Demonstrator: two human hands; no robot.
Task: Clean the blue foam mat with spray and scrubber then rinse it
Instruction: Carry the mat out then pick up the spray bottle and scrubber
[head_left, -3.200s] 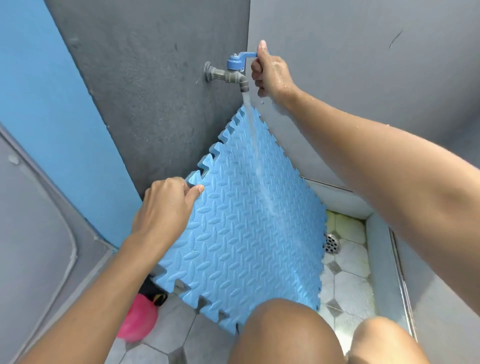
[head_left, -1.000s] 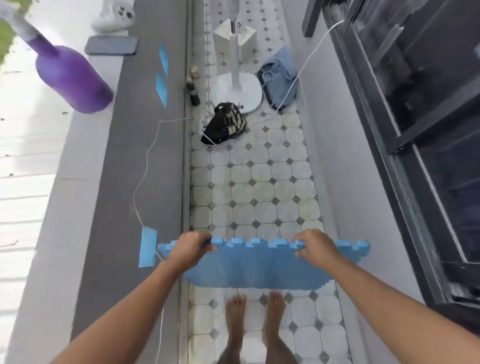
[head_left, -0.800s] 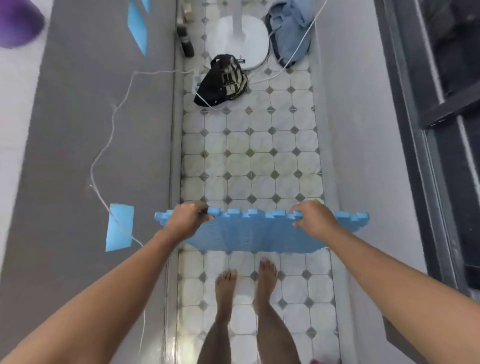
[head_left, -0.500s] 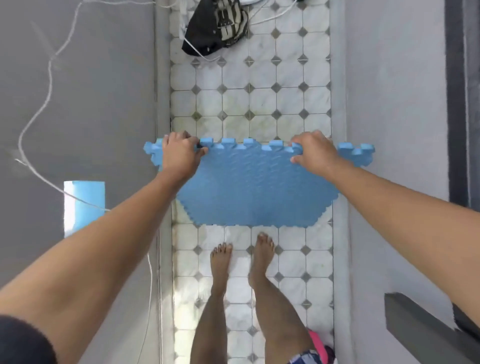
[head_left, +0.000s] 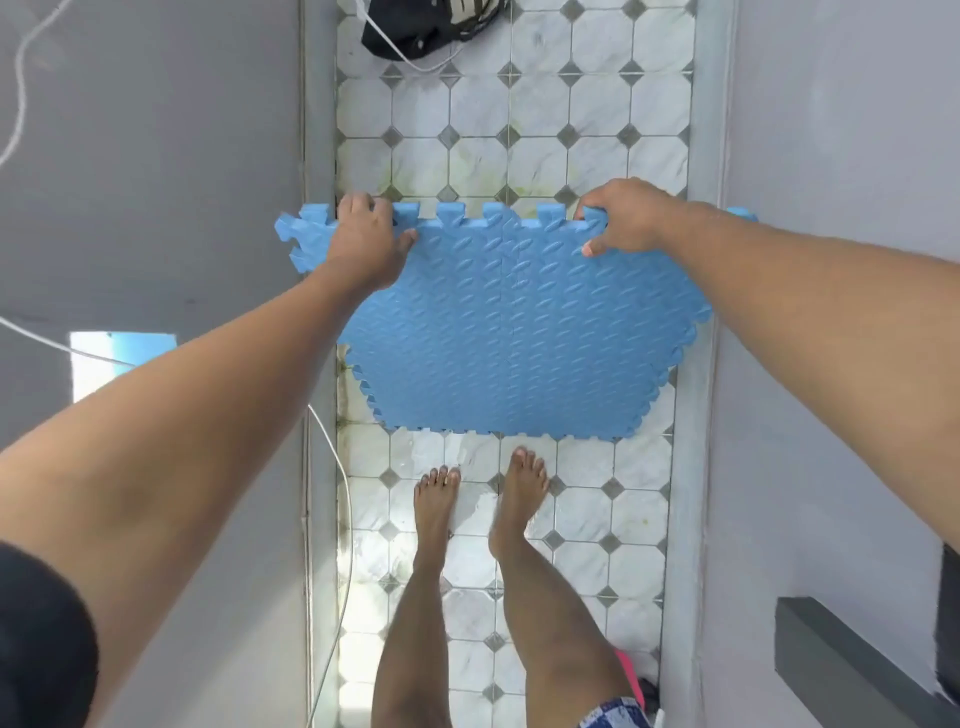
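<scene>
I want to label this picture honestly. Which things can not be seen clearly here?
Head view only:
- Blue foam mat: far face hidden; right top corner behind the right forearm.
- Left hand and right hand: fingertips curl behind the mat's edge.
- Black bag: cut by the top edge.
- Pink object: mostly hidden by a leg.

The single head-worn camera looks steeply down (wide-angle, edges bowed) at the tiled floor (head_left: 566, 119), arms close beneath it.

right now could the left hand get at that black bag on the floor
Probably not: the left hand is gripping the mat's top edge, and the black bag lies well beyond it up the tiled floor, seemingly past arm's reach.
</scene>
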